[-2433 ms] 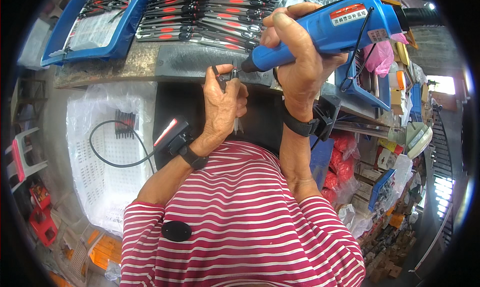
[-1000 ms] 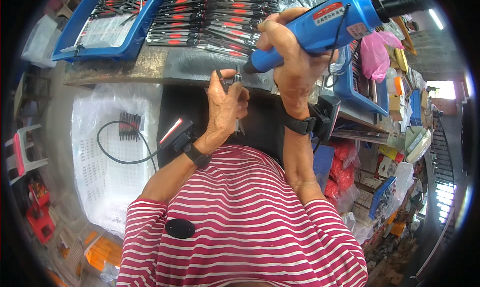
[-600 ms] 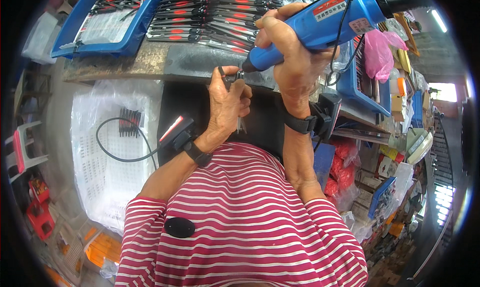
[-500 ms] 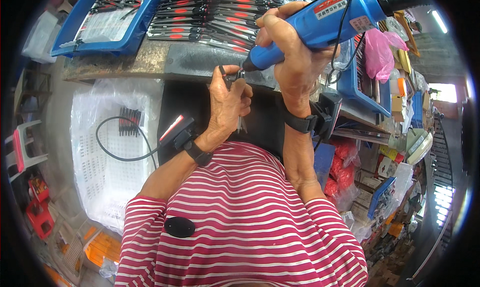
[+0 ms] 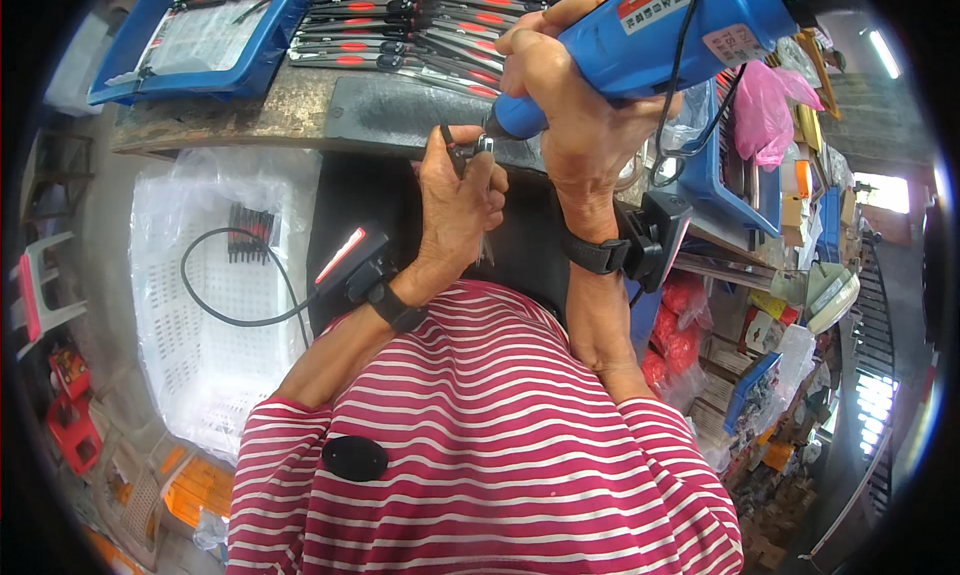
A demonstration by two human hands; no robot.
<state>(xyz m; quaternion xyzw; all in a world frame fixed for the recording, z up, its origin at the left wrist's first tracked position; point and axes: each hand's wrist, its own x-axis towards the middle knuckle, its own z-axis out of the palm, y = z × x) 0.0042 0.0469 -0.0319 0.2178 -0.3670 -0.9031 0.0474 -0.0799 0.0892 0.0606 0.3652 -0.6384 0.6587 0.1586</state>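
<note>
My right hand (image 5: 575, 110) is wrapped round a blue electric screwdriver (image 5: 640, 40), which is tilted with its nose down and to the left. The nose meets or nearly touches a small metal-and-black hand tool (image 5: 484, 147) gripped in my left hand (image 5: 455, 200). The fingers of that hand cover most of this tool, so its exact kind cannot be made out; thin silver tips show below them. Both hands are close together at the bench's front edge. Beyond them lie stacked rows of black-and-grey tools with red inlays (image 5: 360, 23).
A blue tray (image 5: 245, 80) with similar tools and paper stands at the far left. Below the bench (image 5: 225, 125), a plastic-lined white crate (image 5: 190, 345) holds a small bundle of tools. Another blue tray (image 5: 735, 203) and a pink bag (image 5: 765, 115) are at right. A black cord hangs beside the screwdriver.
The view has shifted slightly. The screwdriver and my right hand have moved a little, with the nose still at the tool in my left hand. Both grips are unchanged.
</note>
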